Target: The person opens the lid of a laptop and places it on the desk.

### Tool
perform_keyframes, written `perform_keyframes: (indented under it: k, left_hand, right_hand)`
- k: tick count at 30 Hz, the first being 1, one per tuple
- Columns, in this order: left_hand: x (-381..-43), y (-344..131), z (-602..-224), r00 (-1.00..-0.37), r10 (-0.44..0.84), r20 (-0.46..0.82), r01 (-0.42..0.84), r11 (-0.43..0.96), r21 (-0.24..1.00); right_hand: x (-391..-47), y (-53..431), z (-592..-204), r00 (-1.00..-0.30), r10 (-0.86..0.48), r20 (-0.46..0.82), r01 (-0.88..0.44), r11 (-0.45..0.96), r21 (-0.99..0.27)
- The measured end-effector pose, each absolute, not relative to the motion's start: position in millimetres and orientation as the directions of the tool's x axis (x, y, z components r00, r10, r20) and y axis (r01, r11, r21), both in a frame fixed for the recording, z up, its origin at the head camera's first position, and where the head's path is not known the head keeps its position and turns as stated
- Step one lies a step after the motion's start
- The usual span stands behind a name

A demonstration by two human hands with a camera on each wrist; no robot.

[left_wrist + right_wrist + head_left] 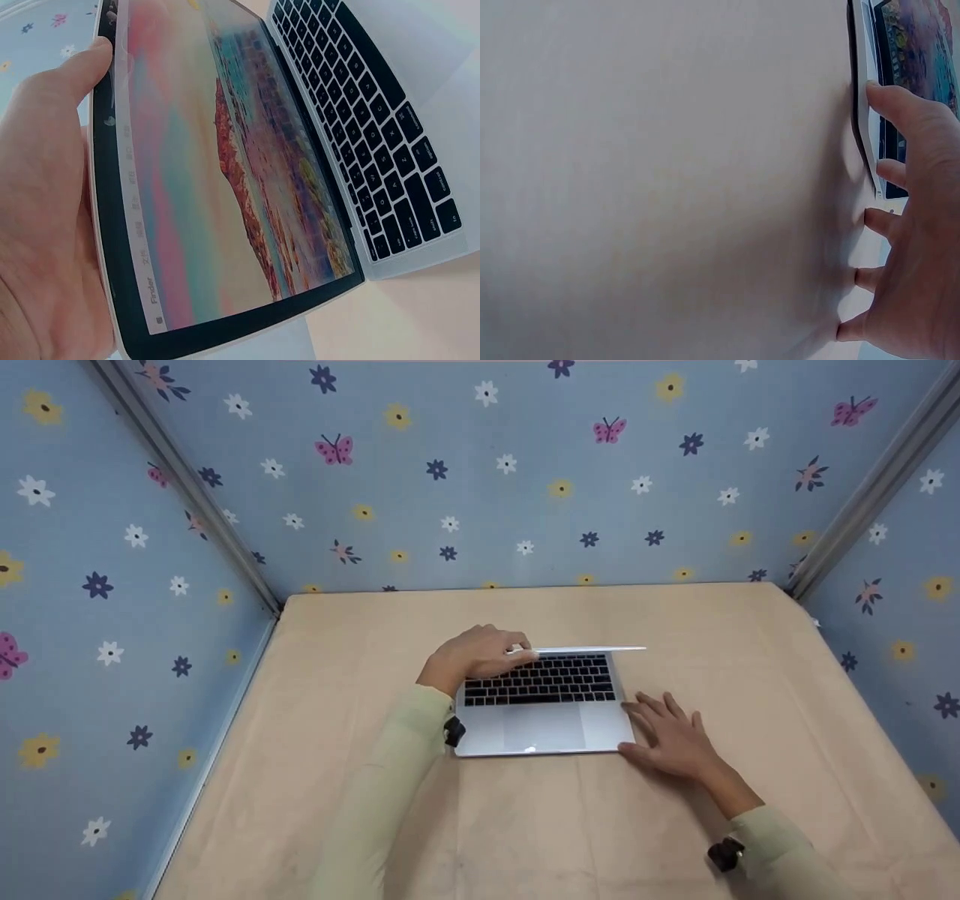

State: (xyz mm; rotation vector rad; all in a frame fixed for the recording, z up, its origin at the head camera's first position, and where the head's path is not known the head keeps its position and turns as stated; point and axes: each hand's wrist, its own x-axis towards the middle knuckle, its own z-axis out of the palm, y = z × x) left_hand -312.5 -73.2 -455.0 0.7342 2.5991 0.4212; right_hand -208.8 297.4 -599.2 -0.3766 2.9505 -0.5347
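A silver laptop [544, 727] with black keys lies on the table, its lid [592, 649] raised and seen nearly edge-on in the head view. My left hand [484, 651] grips the lid's top edge. In the left wrist view, its thumb [94, 64] presses the black bezel while the other fingers go behind the lid. The lit screen [195, 157] shows a colourful landscape. At the laptop's right side, my right hand [671, 739] spreads its fingers. Its thumb [900, 105] touches the base's edge, and several other fingertips rest on the tablecloth in the right wrist view.
A beige cloth [315, 780] covers the table. Blue panels [480, 510] printed with flowers and butterflies stand at the back and both sides, joined by grey posts [187, 487] at the corners.
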Motion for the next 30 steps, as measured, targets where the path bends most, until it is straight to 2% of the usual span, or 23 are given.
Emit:
perform_keyframes:
  k: [30]
  left_hand:
    - [-329.2, -76.5, -449.5, -0.8, 0.554, -0.228, 0.433, 0.798, 0.419]
  right_hand:
    - [-208.3, 296.3, -600.2, -0.961, -0.268, -0.075, -0.225, 0.907, -0.355]
